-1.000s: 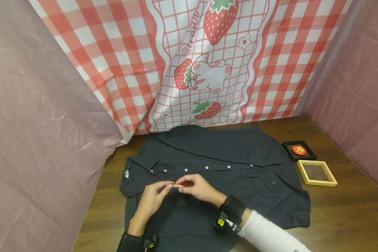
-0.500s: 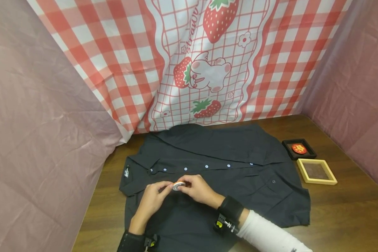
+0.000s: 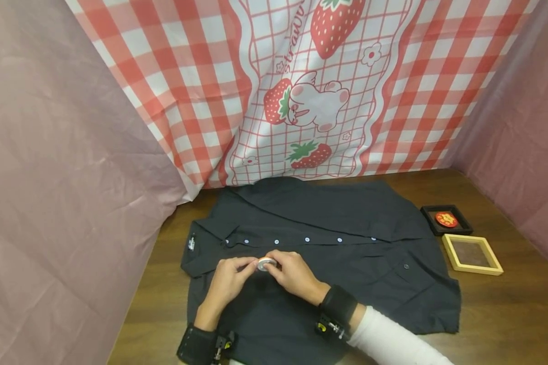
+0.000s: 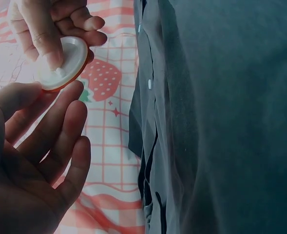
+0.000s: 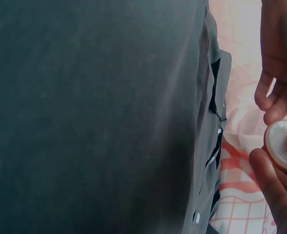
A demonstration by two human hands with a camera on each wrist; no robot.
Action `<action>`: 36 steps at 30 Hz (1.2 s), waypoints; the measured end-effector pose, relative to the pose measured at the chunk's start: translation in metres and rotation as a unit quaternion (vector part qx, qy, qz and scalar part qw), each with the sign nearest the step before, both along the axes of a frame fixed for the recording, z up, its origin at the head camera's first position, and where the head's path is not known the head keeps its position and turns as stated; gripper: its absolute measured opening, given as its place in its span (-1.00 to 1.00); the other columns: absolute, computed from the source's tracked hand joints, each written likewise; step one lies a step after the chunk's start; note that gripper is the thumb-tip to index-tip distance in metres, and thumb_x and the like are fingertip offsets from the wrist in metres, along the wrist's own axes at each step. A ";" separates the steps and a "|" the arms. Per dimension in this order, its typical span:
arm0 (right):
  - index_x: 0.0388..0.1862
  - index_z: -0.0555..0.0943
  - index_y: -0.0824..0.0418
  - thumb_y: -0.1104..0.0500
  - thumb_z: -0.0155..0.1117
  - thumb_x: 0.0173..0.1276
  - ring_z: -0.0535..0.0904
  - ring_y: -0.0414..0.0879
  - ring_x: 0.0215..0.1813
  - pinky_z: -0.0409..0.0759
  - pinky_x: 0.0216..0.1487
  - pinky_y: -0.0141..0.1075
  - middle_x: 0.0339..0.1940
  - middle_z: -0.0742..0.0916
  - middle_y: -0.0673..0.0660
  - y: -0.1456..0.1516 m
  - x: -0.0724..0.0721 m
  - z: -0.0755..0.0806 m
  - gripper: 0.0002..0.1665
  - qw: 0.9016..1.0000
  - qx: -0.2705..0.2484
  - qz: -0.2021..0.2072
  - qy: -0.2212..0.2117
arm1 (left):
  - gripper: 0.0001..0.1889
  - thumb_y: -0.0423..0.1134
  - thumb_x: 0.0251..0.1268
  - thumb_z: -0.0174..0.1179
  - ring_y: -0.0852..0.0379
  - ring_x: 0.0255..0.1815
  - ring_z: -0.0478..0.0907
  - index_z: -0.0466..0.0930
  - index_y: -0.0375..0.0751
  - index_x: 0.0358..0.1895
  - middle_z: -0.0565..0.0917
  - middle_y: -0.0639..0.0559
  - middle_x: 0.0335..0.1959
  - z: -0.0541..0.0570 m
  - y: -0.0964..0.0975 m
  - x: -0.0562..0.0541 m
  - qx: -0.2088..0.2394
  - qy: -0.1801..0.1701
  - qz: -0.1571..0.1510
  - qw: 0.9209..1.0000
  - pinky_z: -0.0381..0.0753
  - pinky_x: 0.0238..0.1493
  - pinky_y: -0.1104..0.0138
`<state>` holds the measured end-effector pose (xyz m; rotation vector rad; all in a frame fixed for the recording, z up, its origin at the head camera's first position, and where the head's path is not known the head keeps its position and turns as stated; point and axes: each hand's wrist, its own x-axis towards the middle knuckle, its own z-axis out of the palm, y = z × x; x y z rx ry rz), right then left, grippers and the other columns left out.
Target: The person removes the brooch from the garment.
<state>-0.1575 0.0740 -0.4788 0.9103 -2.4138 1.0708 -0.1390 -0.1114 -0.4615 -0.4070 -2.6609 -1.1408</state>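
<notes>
Above the dark button-up shirt (image 3: 274, 304), both hands meet at a small round badge (image 3: 265, 265). Its pale back shows in the left wrist view, ringed by an orange-red rim, with a small white nub near the middle. My left hand (image 3: 226, 284) pinches the badge's edge between thumb and index finger, its other fingers loosely bent. My right hand (image 3: 297, 276) grips the opposite edge, its thumb (image 4: 49, 53) lying on the back. In the right wrist view the badge (image 5: 279, 139) is partly cut off by the frame. Its front is turned away.
The shirt lies spread on a wooden table (image 3: 525, 304), collar to the left. At the right, a black frame (image 3: 431, 225) holds a red and yellow badge (image 3: 446, 219); a pale yellow frame (image 3: 493, 268) sits nearer. A checked strawberry cloth (image 3: 319, 116) hangs behind.
The badge, edge-on a second ago, has been turned so its pale back faces up toward the head camera. Both hands keep their hold, and the head view has shifted slightly.
</notes>
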 end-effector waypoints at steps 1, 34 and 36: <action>-0.31 0.67 0.13 0.16 0.35 0.30 0.42 -0.40 -0.52 0.41 -0.47 -0.58 -0.52 0.68 -0.08 -0.001 0.000 0.000 -0.94 1.000 -0.003 -0.001 0.003 | -0.86 -0.25 0.25 0.29 0.19 -0.40 0.68 0.80 -0.19 -0.26 0.80 0.03 -0.38 0.001 0.000 0.000 0.001 -0.002 0.003 1.000 0.63 -0.35 0.37; -0.31 0.68 0.18 0.19 0.35 0.30 0.40 -0.43 -0.50 0.44 -0.48 -0.57 -0.50 0.68 -0.05 0.003 0.001 0.005 -0.94 0.997 -0.022 0.036 -0.068 | -0.86 -0.20 0.28 0.27 0.20 -0.27 0.73 0.79 -0.12 -0.24 0.80 0.08 -0.29 0.001 0.000 0.004 0.024 -0.038 0.004 0.999 0.67 -0.23 0.36; -0.30 0.69 0.18 0.21 0.35 0.29 0.42 -0.44 -0.50 0.46 -0.48 -0.57 -0.49 0.68 -0.04 0.003 0.002 0.005 -0.94 0.996 -0.020 0.041 -0.078 | -0.85 -0.20 0.28 0.27 0.16 -0.24 0.74 0.79 -0.14 -0.23 0.80 0.06 -0.27 0.001 -0.001 0.005 0.024 -0.038 0.001 0.999 0.69 -0.21 0.32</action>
